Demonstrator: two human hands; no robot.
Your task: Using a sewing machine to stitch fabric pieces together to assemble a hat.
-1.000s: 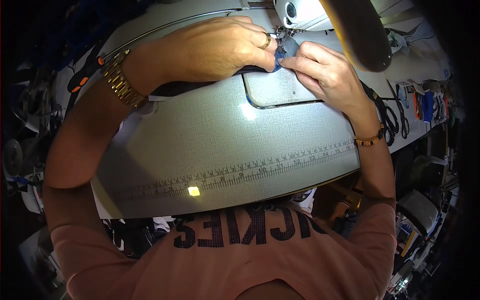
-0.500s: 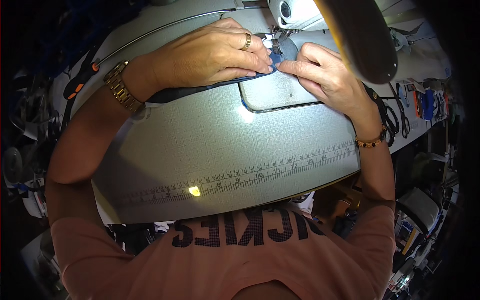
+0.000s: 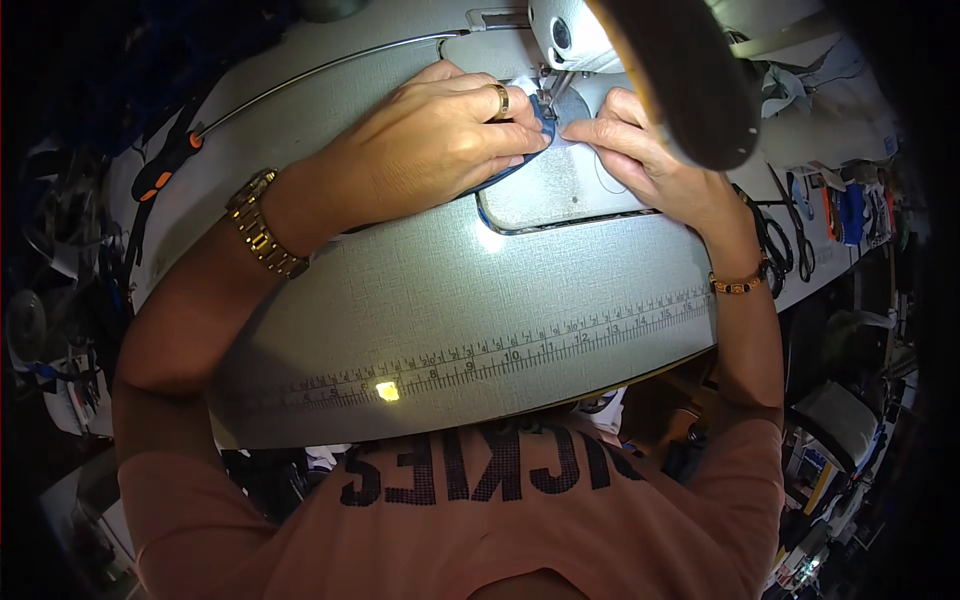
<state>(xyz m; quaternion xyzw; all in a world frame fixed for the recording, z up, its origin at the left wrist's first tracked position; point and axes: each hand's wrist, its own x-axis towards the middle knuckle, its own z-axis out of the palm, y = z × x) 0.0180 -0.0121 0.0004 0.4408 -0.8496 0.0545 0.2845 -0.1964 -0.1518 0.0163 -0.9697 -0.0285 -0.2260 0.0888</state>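
Observation:
My left hand (image 3: 435, 140) lies over a strip of dark blue fabric (image 3: 547, 127), its fingers together and pressing the cloth beside the presser foot (image 3: 548, 108) of a sewing machine (image 3: 572, 40). Most of the strip is hidden under that hand. On the other side of the foot, my right hand (image 3: 650, 155) rests on the metal bed plate (image 3: 545, 195). Its index finger stretches toward the cloth, slightly apart from it, while the other fingers curl; I see nothing held there.
An orange-and-black screwdriver (image 3: 170, 165) with a long shaft lies at the left. Black scissors (image 3: 778, 240) lie beyond my right wrist. A dark curved arm (image 3: 690, 90) overhangs the right hand. A printed ruler (image 3: 510, 358) runs along the table's near edge.
The blue fabric has shifted and turned at the presser foot, with less of its strip showing. My left wrist has moved nearer and right. My right fingertip now sits apart from the cloth.

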